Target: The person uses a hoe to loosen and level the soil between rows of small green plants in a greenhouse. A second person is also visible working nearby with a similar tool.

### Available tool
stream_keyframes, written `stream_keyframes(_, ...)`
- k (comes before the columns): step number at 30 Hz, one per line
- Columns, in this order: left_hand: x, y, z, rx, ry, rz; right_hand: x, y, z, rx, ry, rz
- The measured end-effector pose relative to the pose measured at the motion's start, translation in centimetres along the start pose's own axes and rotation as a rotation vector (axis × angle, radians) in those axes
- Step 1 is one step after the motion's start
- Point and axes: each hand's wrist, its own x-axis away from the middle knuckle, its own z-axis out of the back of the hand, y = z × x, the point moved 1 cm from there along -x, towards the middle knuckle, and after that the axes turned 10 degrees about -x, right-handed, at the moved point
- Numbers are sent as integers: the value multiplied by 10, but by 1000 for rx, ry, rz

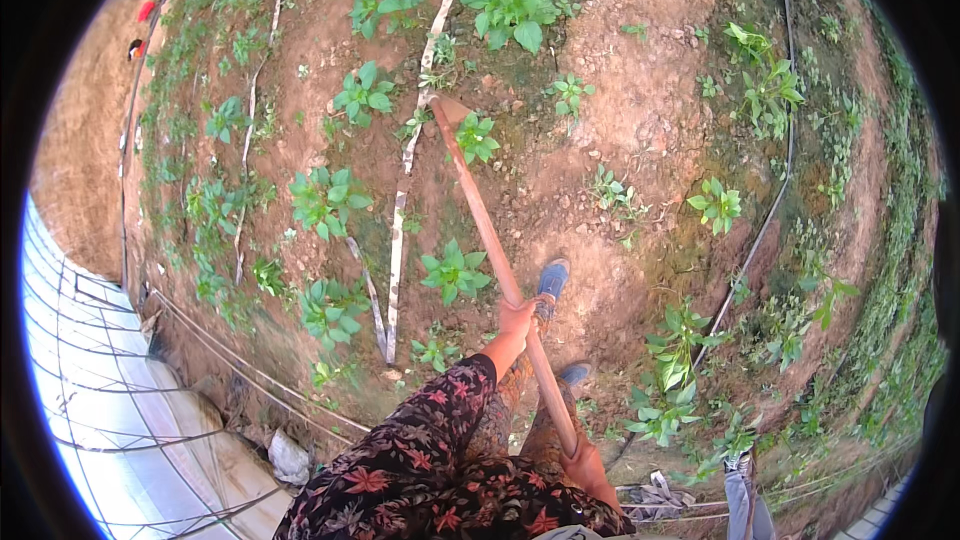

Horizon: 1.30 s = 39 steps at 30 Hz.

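A hoe with a long wooden handle point(480, 214) slants across the middle of the view. Its blade point(455, 109) is at ground level, by a leafy seedling point(476, 138) and a pale, dark-spotted irrigation tape point(420, 101); whether it cuts into the soil I cannot tell. My left hand point(516, 319) is wrapped around the handle at about its middle. Lower down, near the butt end, my right hand point(583, 460) grips the same handle. Another green plant point(454, 271) grows left of the handle, ahead of my left hand.
My blue shoes point(553, 277) stand on bare soil. Rows of leafy plants point(514, 9) run on both sides. A dark hose point(787, 142) curves along the right row. At lower left rises a plastic-sheeted greenhouse wall point(112, 405) with a white bag point(289, 457) beside it.
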Motion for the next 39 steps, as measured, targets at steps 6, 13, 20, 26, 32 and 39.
stream_keyframes(6, -14, 22, 8, 73, -24, -19, -19, -16, 1, 41, 40, 76)
stream_keyframes(13, -4, -10, 15, -81, 47, -44, 9, 2, -30, -234, -71, -23)
stream_keyframes(20, 6, -40, 32, -58, 105, 27, 16, 15, -17, -164, -102, 42)
stream_keyframes(26, -20, 15, 19, 59, -14, -83, -22, -13, -11, 43, 20, 88)
stream_keyframes(32, -29, 33, 1, 13, -158, -87, -14, -53, -1, -30, 110, 44)
stream_keyframes(39, 11, -4, -32, -43, -153, -93, 27, 1, -7, -61, 133, -60)
